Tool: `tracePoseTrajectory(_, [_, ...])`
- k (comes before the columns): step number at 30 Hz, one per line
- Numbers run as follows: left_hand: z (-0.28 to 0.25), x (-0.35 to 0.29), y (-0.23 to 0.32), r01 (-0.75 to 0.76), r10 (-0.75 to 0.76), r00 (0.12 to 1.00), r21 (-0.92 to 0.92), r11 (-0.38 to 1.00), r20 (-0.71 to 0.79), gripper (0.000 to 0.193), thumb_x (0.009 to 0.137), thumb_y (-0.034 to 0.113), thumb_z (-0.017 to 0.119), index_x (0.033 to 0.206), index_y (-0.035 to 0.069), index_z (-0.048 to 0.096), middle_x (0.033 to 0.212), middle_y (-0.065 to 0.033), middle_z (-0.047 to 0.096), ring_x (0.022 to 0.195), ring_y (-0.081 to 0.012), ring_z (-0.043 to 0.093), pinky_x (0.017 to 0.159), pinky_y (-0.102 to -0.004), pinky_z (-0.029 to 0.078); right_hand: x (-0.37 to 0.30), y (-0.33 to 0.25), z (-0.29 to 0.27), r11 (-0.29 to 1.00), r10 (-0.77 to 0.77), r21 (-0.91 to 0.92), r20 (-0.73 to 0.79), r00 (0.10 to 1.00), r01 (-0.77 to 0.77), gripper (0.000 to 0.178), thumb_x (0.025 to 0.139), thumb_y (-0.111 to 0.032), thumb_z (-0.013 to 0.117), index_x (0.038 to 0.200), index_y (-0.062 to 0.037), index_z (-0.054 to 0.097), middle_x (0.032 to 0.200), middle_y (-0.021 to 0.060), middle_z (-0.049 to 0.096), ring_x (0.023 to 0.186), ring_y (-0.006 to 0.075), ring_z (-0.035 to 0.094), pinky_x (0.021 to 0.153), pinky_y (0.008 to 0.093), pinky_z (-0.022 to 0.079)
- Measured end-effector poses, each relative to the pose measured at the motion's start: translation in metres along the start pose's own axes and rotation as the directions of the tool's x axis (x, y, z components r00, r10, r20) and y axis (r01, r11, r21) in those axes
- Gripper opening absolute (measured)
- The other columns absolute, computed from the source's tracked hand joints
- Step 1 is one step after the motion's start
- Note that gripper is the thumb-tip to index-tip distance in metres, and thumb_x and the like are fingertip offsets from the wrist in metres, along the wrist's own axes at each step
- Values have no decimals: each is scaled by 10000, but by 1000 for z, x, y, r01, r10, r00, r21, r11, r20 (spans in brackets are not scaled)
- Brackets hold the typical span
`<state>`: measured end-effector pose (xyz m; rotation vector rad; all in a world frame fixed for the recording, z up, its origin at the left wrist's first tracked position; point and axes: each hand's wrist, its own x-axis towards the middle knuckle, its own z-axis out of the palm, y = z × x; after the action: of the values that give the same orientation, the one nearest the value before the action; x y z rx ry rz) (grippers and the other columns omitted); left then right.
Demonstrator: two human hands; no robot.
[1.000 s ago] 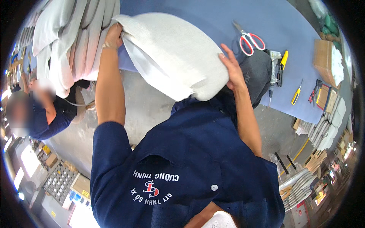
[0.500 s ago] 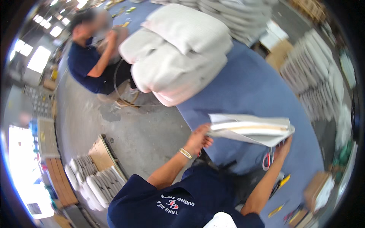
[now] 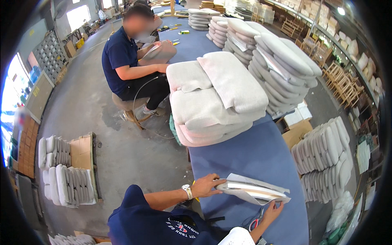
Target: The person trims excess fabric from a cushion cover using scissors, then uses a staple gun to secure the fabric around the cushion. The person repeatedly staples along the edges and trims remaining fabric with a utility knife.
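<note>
Between my hands is a light grey seat cushion (image 3: pixel 250 195), standing on its edge over the blue table. Its fabric cover gapes along the upper side, showing white padding and a thin tan layer inside. My left hand (image 3: pixel 206 185), with a metal watch at the wrist, is closed on the cushion's left end. At the right end, my right hand (image 3: pixel 274 210) pinches the cover's lower corner with the fingertips. Scissors with red and white handles (image 3: pixel 255 223) lie on the table just below the cushion, beside my right forearm.
Grey cushions (image 3: pixel 216 104) are piled on the blue table (image 3: pixel 261 153) ahead, with taller stacks (image 3: pixel 281 73) behind. A co-worker (image 3: pixel 128 61) sits at the left side, handling another grey cushion (image 3: pixel 159 53). More cushions stand on the floor at left (image 3: pixel 65 183) and right (image 3: pixel 322 159).
The view has tilted up, so the table and hands sit lower in it. Both hands still grip the cushion, whose right end now slants lower. The co-worker's raised arm has come down.
</note>
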<state>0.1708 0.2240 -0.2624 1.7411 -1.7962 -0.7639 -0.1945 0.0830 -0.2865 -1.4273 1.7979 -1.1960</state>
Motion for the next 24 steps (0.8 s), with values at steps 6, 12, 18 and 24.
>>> tracePoseTrajectory(6, [23,13,-20,-59,44,997,-261,963,-62,692,919,340,775,1514,115,500,1513,-187,547,1377,-370,545,1154,-446,452,-24,-107,8,965,-260,-5,63,963,261,411,978,-98,662,1373,10,621,1376,173,642,1291,294,595,1107,406,447])
tracePoseTrajectory(12, [38,5,-21,-94,40,981,-288,953,-189,627,869,236,836,1407,35,583,1428,-210,615,1365,-357,565,1109,-430,491,-72,-171,25,907,-408,48,350,843,419,239,958,-70,692,1187,-12,727,1110,112,760,1074,203,708,956,327,527])
tracePoseTrajectory(18, [35,6,-21,-144,38,944,-308,940,-327,561,832,173,867,1317,7,641,1355,-188,671,1347,-338,589,1036,-419,545,-99,-158,60,901,-401,88,546,736,426,187,889,-101,754,1072,-61,748,1073,113,749,954,315,713,839,383,551])
tracePoseTrajectory(24, [29,9,-22,-140,41,948,-300,944,-314,578,805,134,878,1325,26,651,1367,-166,676,1316,-325,620,1065,-417,527,-111,-152,87,890,-311,-111,564,765,443,190,895,-98,738,1082,-71,723,1013,83,700,793,275,688,714,377,538])
